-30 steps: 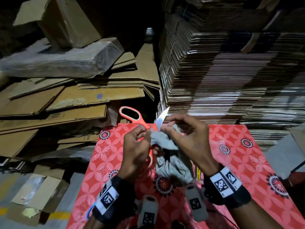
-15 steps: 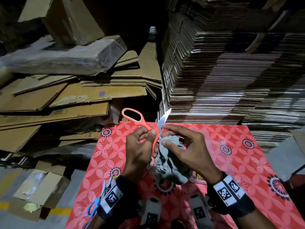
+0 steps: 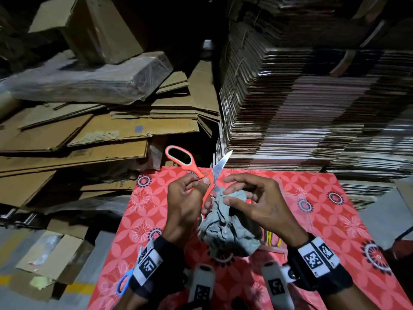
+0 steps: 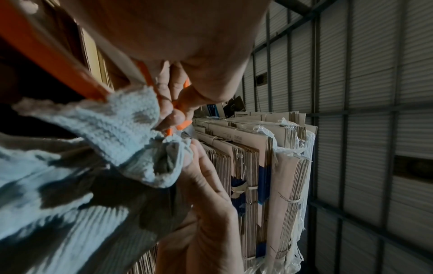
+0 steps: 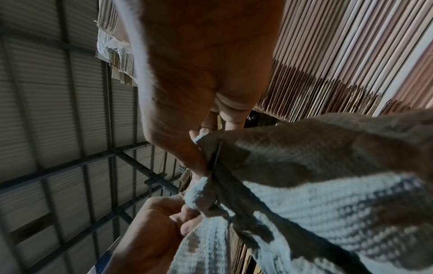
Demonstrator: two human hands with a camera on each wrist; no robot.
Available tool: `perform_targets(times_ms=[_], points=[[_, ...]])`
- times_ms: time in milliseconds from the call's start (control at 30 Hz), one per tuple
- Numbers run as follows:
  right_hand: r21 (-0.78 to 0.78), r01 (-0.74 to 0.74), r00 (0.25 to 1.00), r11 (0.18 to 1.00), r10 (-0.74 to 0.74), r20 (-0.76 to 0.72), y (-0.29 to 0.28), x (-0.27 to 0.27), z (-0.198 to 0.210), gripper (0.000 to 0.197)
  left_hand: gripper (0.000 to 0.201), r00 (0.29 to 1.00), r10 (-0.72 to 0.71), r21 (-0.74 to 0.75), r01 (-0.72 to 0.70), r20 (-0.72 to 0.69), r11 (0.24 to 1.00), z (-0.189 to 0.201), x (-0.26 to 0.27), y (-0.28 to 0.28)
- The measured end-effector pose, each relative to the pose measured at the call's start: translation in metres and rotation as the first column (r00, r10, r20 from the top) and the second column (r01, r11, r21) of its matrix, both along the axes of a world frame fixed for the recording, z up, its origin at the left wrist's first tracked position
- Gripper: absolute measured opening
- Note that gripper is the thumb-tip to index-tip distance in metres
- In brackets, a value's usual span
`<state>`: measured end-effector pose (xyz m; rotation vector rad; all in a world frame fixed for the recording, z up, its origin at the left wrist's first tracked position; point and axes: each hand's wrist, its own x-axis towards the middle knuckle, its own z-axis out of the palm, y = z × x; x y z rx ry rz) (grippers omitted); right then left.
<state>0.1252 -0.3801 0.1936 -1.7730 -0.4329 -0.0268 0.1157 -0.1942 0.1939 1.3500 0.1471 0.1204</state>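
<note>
Head view: second handle of scissors (image 3: pixel 194 170) probably behind left hand (image 3: pixel 182 209), cloth (image 3: pixel 230 231).

Orange scissors (image 3: pixel 191 168), grey cloth (image 3: pixel 225 229)

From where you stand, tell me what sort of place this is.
Most likely a carton warehouse or storeroom: tied stacks of flattened cartons, loose cardboard sheets piled beside them, and a corrugated metal wall on steel framing.
</note>
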Motion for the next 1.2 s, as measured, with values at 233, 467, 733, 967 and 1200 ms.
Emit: perform_targets(times_ms=[233, 467, 733, 967, 1200], points=[[-0.169, -0.016, 1.0, 0.986, 0.02, 0.022, -0.02, -0.004, 0.002, 0.055, 0.024, 0.997, 0.067, 0.098, -0.071, 0.044, 0.993, -0.006, 0.011, 0.013], [-0.138, 0.067, 0.998, 0.988, -0.065, 0.024, -0.041, 0.009, -0.009, 0.048, 0.026, 0.98, 0.128, 0.151, -0.151, 0.154, 0.977, -0.003, 0.016, 0.024], [-0.047, 0.056, 0.993, 0.997, -0.051, 0.11, -0.032, 0.023, -0.015, 0.024, 0.007, 0.978, 0.067, 0.314, -0.128, 0.198, 0.941, -0.009, 0.014, 0.016], [0.051, 0.051, 0.998, 0.997, -0.052, 0.022, -0.023, 0.031, -0.012, 0.034, 0.033, 0.927, 0.056, 0.467, -0.238, 0.371, 0.852, -0.006, 0.012, 0.012], [0.005, -0.117, 0.992, 0.993, 0.118, -0.049, -0.015, 0.02, 0.002, 0.065, 0.031, 0.851, -0.024, 0.591, -0.343, 0.524, 0.73, -0.006, 0.012, 0.013]])
